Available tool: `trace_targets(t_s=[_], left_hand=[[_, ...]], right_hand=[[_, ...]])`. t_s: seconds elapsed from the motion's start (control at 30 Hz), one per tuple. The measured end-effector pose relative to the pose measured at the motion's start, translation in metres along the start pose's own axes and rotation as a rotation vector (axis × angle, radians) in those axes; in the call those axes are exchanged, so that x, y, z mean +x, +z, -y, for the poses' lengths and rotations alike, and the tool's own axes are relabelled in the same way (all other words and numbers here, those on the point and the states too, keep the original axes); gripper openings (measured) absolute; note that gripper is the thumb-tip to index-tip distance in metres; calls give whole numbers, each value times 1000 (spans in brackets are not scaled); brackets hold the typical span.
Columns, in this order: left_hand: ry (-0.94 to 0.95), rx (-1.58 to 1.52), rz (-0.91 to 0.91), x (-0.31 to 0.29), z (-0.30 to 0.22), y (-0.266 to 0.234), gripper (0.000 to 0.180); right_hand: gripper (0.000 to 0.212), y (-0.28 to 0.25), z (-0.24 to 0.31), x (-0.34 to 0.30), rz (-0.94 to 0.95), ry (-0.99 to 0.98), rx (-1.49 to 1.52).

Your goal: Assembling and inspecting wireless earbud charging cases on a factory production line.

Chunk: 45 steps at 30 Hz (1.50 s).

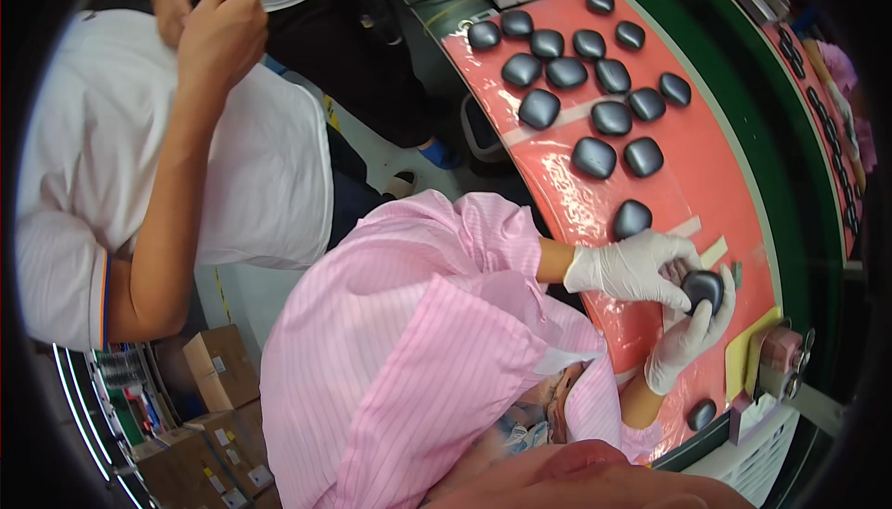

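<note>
While the gloved right hand (690, 346) is clamping its grip around a dark rounded block (701, 291), the gloved left hand (636, 270) is closing its fingertips on the same piece. That block is sitting between both hands, over the red-covered worktop (720, 174). A matching block (632, 219) is lying just beside the left hand, and many loose blocks (567, 73) are spreading toward the view's top.

From my head, the left of two side-by-side fisheye cameras looks down, bending straight edges toward its dark rim. My pink striped shirt (390, 342) sits very near; my left hand (634, 268) and right hand (686, 342) come next, right of centre. The red-topped bench (711, 184) curves beyond, a co-worker (251, 174) at left.
</note>
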<state>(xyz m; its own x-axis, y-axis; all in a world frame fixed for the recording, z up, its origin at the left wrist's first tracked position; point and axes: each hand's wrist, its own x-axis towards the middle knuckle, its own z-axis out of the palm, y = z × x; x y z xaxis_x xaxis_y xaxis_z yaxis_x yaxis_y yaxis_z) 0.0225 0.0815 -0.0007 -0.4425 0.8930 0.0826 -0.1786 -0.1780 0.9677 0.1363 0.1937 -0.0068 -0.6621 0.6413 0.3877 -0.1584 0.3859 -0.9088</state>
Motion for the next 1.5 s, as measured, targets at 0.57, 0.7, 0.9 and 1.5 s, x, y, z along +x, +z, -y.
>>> trace_targets(t_s=[0.57, 0.7, 0.9, 1.5], left_hand=[[90, 221, -2, -8, -11, -6, 49], [120, 269, 50, -7, -17, -13, 62], [515, -70, -432, -25, -127, -109, 72], [453, -390, -477, 18, -225, -239, 47]], right_hand=[[40, 9, 20, -6, 2, 221, 271], [41, 10, 21, -4, -11, 212, 244], [44, -3, 6, 0, -66, 99, 164], [42, 4, 10, 3, -43, 141, 148]])
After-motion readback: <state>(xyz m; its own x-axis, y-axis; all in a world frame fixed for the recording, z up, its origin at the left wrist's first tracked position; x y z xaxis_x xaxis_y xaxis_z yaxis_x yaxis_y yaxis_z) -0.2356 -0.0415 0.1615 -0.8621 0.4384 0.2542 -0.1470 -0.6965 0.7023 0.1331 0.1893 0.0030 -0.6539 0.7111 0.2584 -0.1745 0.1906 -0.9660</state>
